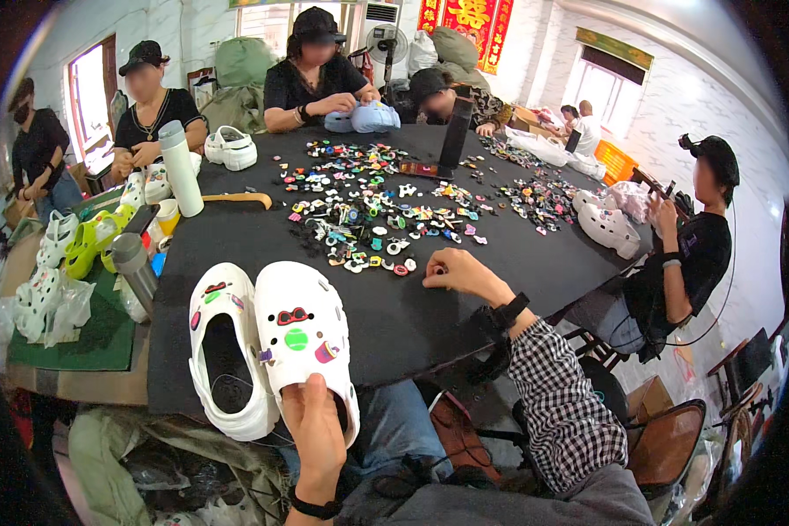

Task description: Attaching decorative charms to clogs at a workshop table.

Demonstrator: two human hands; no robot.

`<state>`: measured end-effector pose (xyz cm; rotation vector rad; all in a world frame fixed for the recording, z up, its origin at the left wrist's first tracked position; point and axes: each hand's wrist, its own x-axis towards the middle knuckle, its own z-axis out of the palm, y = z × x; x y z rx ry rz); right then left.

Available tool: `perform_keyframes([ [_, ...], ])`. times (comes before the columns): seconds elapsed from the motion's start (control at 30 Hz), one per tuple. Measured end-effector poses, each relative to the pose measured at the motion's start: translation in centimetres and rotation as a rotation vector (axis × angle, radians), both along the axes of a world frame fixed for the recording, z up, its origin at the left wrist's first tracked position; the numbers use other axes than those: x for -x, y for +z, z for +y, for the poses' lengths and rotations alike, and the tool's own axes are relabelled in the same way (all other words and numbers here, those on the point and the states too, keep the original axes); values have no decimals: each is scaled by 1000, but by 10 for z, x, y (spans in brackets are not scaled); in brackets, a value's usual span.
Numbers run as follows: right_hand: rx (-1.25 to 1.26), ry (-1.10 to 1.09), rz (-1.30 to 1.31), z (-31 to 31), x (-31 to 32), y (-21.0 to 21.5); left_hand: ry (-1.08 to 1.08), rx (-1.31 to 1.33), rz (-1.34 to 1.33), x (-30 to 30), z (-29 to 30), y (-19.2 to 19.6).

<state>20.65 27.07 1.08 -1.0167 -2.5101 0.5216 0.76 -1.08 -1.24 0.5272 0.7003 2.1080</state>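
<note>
My left hand [316, 425] grips a white foam clog [311, 289] at its opening, thumb over the upper. Red glasses, a green ball and a cup-shaped shoe charm decorate its toe. Its mate, another white clog [209, 373] with several charms, lies against it on the left, partly past the table's near edge. My right hand [466, 273] is over the black tabletop [394, 329] with fingers curled together. A small dark spot shows at its fingertips, too small to name. Just beyond it spread many loose, colourful shoe charms [373, 219].
A pale bottle [181, 167] and a steel tumbler [133, 263] stand at the left, near green clogs [83, 245]. A phone [425, 169] lies by a dark upright object [456, 131]. More white clogs [607, 228] sit at right. Several people work around the table.
</note>
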Motion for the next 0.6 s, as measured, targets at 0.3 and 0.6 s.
perform_keyframes([
  [0.3, 383, -141, 136, 19, 15, 6, 15, 5, 15, -1, -1, -2],
  [0.6, 289, -244, 91, 28, 22, -8, 11, -3, 15, 0, -2, 0],
])
